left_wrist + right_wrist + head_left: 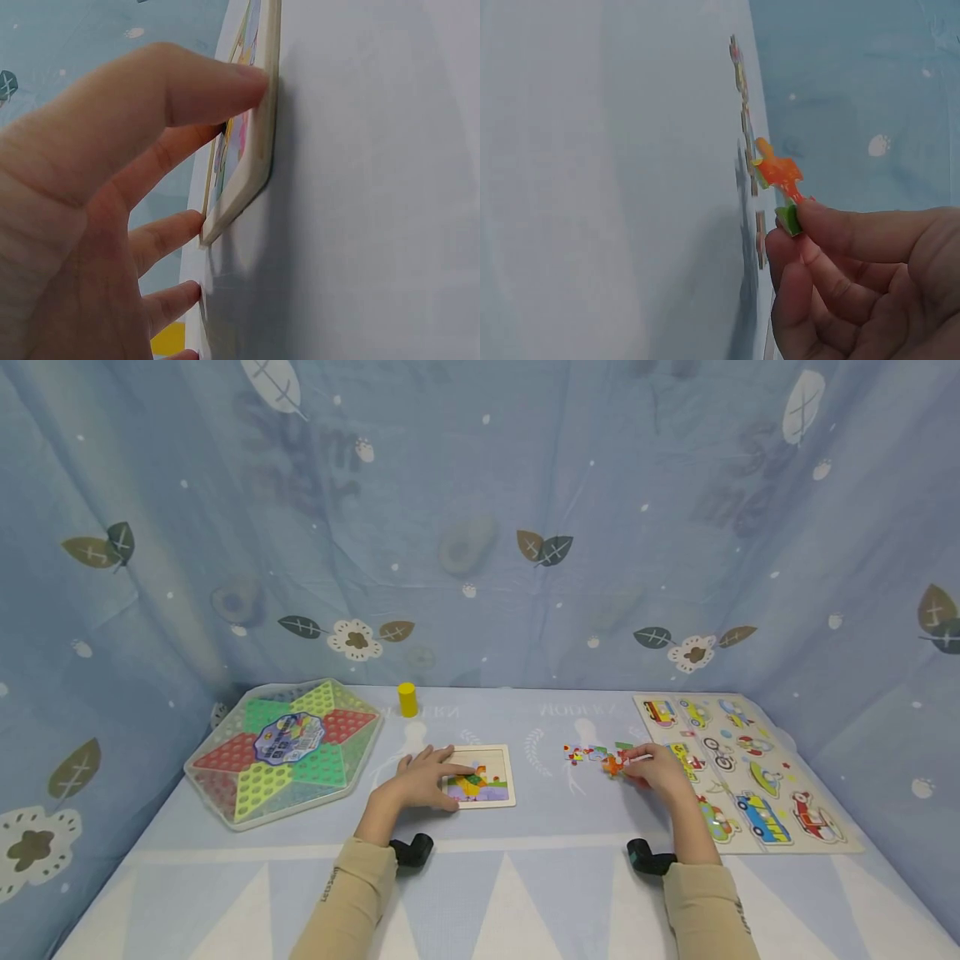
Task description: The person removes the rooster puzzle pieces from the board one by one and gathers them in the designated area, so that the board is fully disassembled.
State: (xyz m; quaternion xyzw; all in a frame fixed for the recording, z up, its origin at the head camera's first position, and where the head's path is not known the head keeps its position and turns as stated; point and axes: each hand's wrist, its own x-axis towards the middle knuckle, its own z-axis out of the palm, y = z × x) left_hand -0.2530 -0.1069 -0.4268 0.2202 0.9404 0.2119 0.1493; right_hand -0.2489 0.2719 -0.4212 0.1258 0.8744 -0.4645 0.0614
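Note:
My left hand [422, 779] rests on the left side of a small wooden jigsaw board [512, 783] with a partly filled colourful picture. In the left wrist view, the thumb [225, 94] touches the board's near edge, the index finger reaches over the picture, and another fingertip meets the rim. Between thumb and fingers, my right hand [660, 770] pinches an orange and green jigsaw piece [781, 174], raised off the table. Loose jigsaw pieces [576, 754] lie in a row beside that hand, partly hidden by it in the head view.
At the left lies a hexagonal Chinese checkers board [307, 760] with red, yellow and green zones. A yellow cylinder [407, 700] stands at the back. On the right is a large vehicle puzzle board [750, 777], close to the right forearm. A patterned blue curtain [480, 610] hangs behind the table.

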